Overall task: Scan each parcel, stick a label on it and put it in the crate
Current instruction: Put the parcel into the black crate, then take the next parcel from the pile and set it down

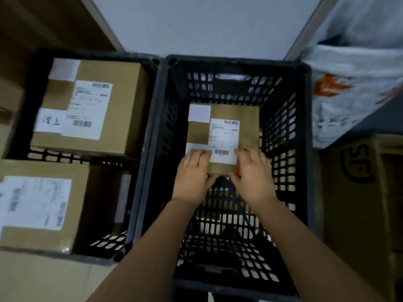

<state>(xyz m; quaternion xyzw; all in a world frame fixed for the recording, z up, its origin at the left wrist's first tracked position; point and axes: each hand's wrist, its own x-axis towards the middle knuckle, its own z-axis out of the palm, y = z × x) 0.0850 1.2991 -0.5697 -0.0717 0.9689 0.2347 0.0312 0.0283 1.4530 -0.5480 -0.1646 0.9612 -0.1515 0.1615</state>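
Note:
A brown cardboard parcel [226, 114] with a white shipping label and two small white stickers is down inside the black lattice crate [163, 110], towards its far side. My left hand [193, 173] grips the parcel's near left corner, fingers on top and thumb under the near edge. My right hand [254, 173] grips the near right corner the same way. Whether the parcel rests on the crate floor I cannot tell.
A second black crate [139, 171] to the left holds two labelled brown boxes [122, 101] [39, 205]. A white printed sack [353, 88] lies at the right, above a brown carton [357, 192] with black lettering. Pale floor shows beyond the crates.

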